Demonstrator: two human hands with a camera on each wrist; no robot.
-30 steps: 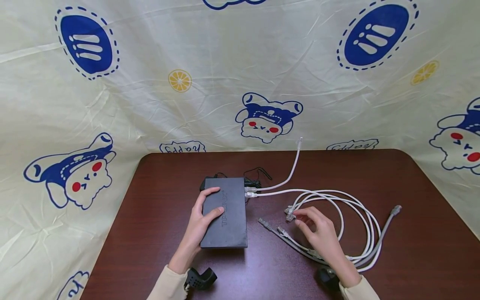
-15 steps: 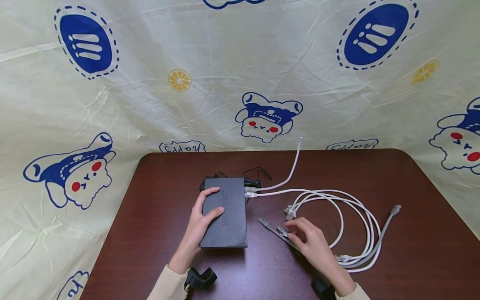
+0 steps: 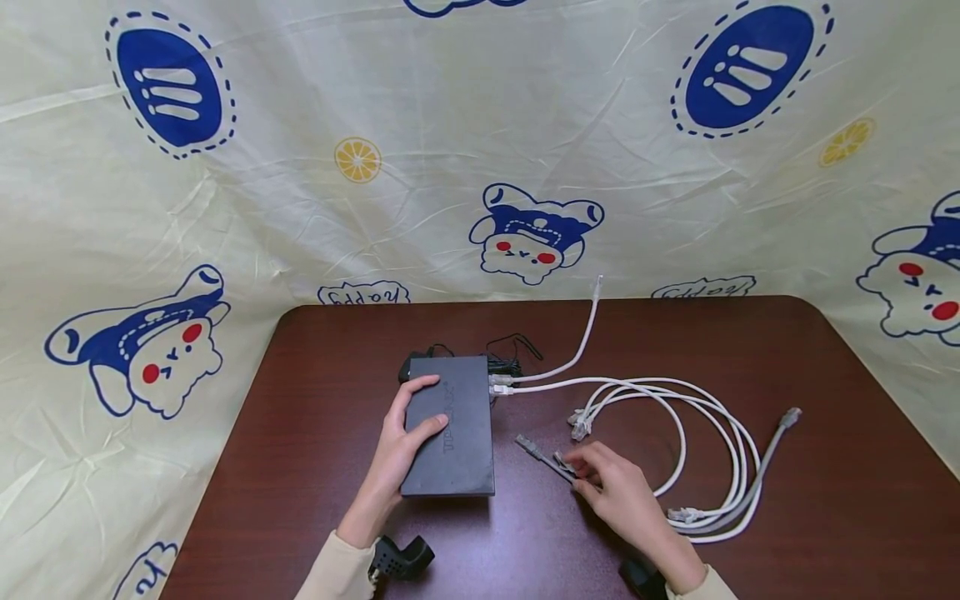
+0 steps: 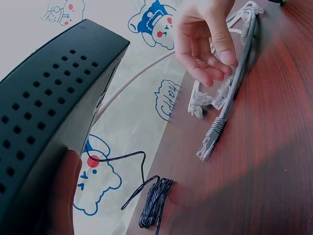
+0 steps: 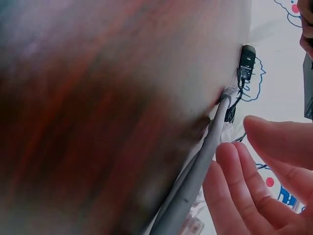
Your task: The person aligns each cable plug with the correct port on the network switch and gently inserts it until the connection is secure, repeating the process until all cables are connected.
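My left hand (image 3: 397, 442) grips a dark network switch (image 3: 467, 433) by its left side, thumb and a finger across the top. Two white network cables (image 3: 558, 382) run from plugs in its right edge. My right hand (image 3: 626, 498) is over the ends of a grey network cable (image 3: 536, 450) and a white one beside it. In the right wrist view the thumb and fingers are apart, close beside the grey cable (image 5: 182, 203), with nothing visible between them. The left wrist view shows the grey plug (image 4: 210, 141) lying on the table below the right hand.
Coiled white cables (image 3: 738, 450) lie to the right, with clear plugs (image 3: 580, 425) near the middle. A grey cable end (image 3: 791, 417) points up at the right. Behind the switch are a bundled black cord (image 3: 506, 365) and a black power adapter (image 5: 247, 61).
My right hand has moved from the white plugs toward the front, to the grey and white cable ends, then slightly lower. My left hand and the switch have stayed in place.
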